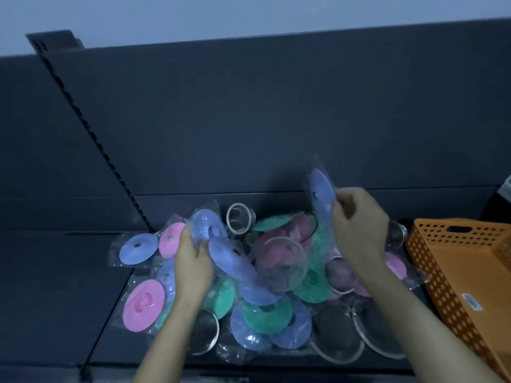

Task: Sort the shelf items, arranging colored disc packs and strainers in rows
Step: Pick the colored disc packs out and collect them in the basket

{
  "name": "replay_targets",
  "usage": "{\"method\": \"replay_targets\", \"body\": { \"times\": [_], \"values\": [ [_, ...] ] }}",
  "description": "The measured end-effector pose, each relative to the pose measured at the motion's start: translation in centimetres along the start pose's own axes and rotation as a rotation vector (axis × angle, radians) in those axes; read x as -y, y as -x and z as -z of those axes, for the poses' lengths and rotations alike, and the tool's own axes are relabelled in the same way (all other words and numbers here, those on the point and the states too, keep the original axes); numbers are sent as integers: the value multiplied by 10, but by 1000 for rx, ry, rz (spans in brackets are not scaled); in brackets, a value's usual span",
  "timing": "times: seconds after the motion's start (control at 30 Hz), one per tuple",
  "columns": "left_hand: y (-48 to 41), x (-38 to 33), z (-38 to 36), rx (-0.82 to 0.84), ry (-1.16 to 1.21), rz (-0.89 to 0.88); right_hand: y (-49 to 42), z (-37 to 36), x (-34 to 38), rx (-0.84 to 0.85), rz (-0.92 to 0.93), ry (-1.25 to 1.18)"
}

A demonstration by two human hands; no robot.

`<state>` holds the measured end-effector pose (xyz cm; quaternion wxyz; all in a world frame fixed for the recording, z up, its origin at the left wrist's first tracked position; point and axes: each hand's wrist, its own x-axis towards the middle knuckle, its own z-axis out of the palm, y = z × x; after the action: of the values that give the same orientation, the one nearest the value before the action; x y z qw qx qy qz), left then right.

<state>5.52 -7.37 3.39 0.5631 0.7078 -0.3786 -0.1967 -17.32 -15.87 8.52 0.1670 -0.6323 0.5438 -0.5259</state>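
Right hand (359, 230) is up above the heap, wrist bent, fingers pinched on a blue disc pack (322, 193) held on edge near the shelf's (55, 299) back wall. Left hand (190, 261) reaches in low, fingers closed around two more blue disc packs (221, 244) at the pile's left side. Mesh strainers (338, 331) lie along the front edge, orange basket (456, 272) at the right end.

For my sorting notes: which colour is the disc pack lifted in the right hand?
Blue disc pack, held in right hand; head view.
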Motion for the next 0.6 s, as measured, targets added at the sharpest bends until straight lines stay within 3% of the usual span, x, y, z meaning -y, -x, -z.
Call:
{"method": "replay_targets", "body": {
  "times": [0.07,0.13,0.23,0.3,0.43,0.6],
  "values": [
    [-4,1,2,-12,9,3,-4,-19,4,80,190,168],
    [-7,3,4,-16,-10,7,-6,-39,1,274,330,324],
    [-12,6,8,33,-66,38,-4,-65,-8,691,349,495],
    [-15,7,13,79,-143,39,-2,-79,-17,811,329,594],
    [-24,6,23,127,-311,31,-5,-94,-25,785,341,722],
    [-30,-6,24,47,-203,33,-8,-95,-25,667,354,732]
  ]
}}
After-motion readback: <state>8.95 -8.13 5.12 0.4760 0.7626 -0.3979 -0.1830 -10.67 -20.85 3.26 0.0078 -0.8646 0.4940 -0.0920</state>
